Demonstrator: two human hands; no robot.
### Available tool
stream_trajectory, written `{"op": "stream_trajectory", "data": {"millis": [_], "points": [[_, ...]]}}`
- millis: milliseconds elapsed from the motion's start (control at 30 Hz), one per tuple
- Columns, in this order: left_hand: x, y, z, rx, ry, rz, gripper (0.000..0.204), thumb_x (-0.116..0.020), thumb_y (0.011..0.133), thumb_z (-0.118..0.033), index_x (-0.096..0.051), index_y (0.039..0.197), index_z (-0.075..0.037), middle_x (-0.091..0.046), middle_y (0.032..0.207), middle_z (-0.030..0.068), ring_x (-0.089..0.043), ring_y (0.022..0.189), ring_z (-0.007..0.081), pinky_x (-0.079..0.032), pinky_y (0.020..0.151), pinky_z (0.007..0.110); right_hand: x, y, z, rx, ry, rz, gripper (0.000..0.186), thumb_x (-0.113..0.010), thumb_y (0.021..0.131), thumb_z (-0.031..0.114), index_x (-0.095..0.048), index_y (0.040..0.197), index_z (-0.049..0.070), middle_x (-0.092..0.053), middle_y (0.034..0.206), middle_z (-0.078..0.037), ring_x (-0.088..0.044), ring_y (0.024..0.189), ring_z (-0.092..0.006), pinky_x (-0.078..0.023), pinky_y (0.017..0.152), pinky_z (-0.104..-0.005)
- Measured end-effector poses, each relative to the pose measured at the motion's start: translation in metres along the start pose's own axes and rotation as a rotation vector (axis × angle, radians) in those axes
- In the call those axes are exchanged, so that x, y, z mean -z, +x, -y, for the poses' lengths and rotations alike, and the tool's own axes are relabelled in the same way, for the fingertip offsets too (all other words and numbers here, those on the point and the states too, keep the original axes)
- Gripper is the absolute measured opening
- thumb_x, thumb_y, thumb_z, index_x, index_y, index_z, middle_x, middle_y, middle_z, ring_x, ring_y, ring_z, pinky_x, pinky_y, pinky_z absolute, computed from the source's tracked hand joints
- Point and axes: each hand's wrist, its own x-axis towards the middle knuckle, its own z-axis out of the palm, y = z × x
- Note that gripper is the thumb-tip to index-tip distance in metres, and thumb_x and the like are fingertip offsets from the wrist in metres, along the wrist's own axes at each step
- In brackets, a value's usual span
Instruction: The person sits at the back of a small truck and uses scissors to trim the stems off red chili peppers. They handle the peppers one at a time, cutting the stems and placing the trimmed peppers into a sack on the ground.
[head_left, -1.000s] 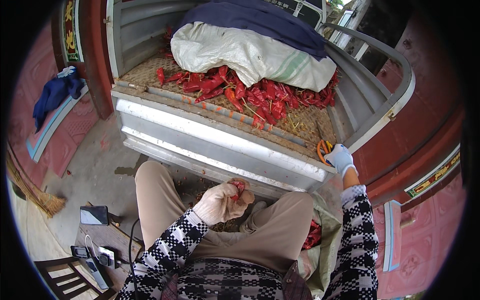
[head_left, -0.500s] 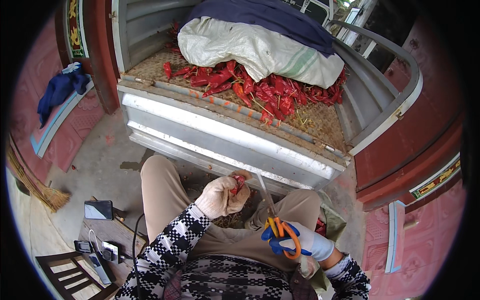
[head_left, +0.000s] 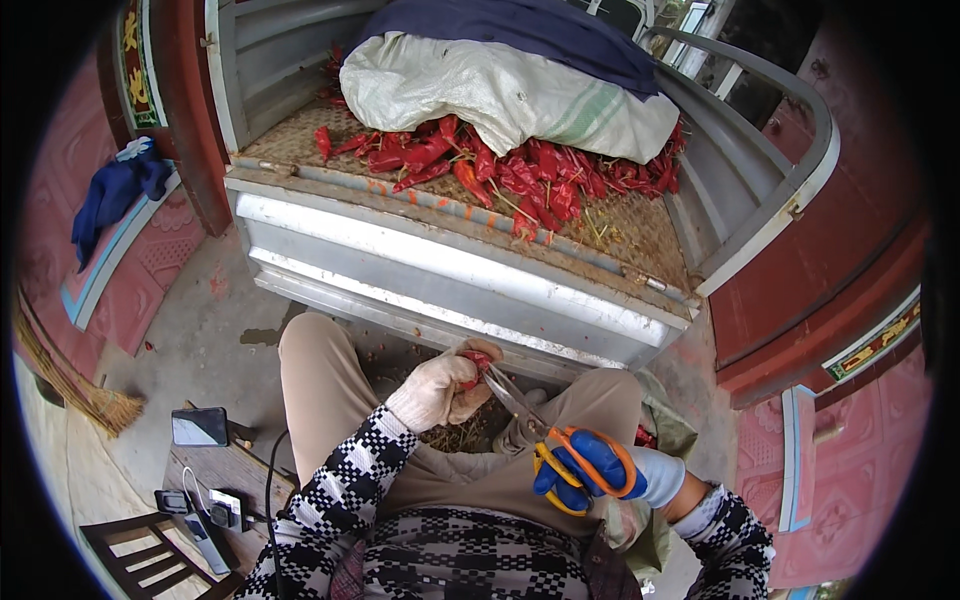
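Left hand (head_left: 440, 390), in a pale glove, fingers closed around a red chili (head_left: 481, 360), pinched so that one end projects toward the blades. Right hand (head_left: 610, 470), in a blue glove, fingers threaded through and gripping the orange handles of the scissors (head_left: 545, 430); the blades stand open, tips touching the chili, apparently placed to snip its end. Both hands work over the lap, just in front of the grey cart (head_left: 450, 270). On the cart bed lies a heap of red chilies (head_left: 500, 165), within reach, with a white sack (head_left: 500, 90) resting on its far side. Left of the cart, on the ground, lie a phone (head_left: 200, 426) and a broom (head_left: 85, 395).
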Motion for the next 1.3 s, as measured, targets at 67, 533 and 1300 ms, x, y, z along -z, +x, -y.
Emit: {"op": "stream_trajectory", "data": {"millis": [67, 533, 1300], "points": [[0.002, 0.001, 0.001, -0.007, 0.067, -0.005, 0.036, -0.049, 0.089, -0.021, -0.053, 0.122, -0.007, -0.047, 0.060, 0.0043, -0.034, 0.042, 0.0116, -0.026, 0.038, 0.026, 0.001, 0.000, 0.006, -0.007, -0.019, 0.018, 0.067, -0.032, 0.102, 0.056, -0.064, 0.102, -0.003, -0.059, 0.073, -0.008, -0.053, 0.062, -0.0130, -0.043, 0.059, -0.0239], [0.013, -0.001, 0.000, 0.116, -0.143, -0.102, 0.027, -0.047, 0.090, -0.023, -0.060, 0.095, 0.000, -0.042, 0.054, 0.0022, -0.033, 0.041, 0.0130, -0.025, 0.039, 0.027, 0.001, 0.020, -0.001, 0.107, -0.100, -0.118, 0.058, -0.033, 0.103, 0.051, -0.061, 0.099, 0.000, -0.053, 0.067, -0.004, -0.048, 0.056, -0.0094, -0.039, 0.054, -0.0220], [-0.008, -0.002, -0.023, 0.378, -0.263, 0.007, 0.025, -0.045, 0.089, -0.020, -0.055, 0.074, -0.003, -0.042, 0.047, 0.0004, -0.034, 0.036, 0.0102, -0.024, 0.035, 0.026, 0.039, 0.085, -0.098, 0.501, 0.665, 0.517, 0.070, -0.031, 0.094, 0.070, -0.048, 0.074, 0.005, -0.040, 0.048, 0.002, -0.033, 0.036, -0.0095, -0.027, 0.037, -0.0243]]}}
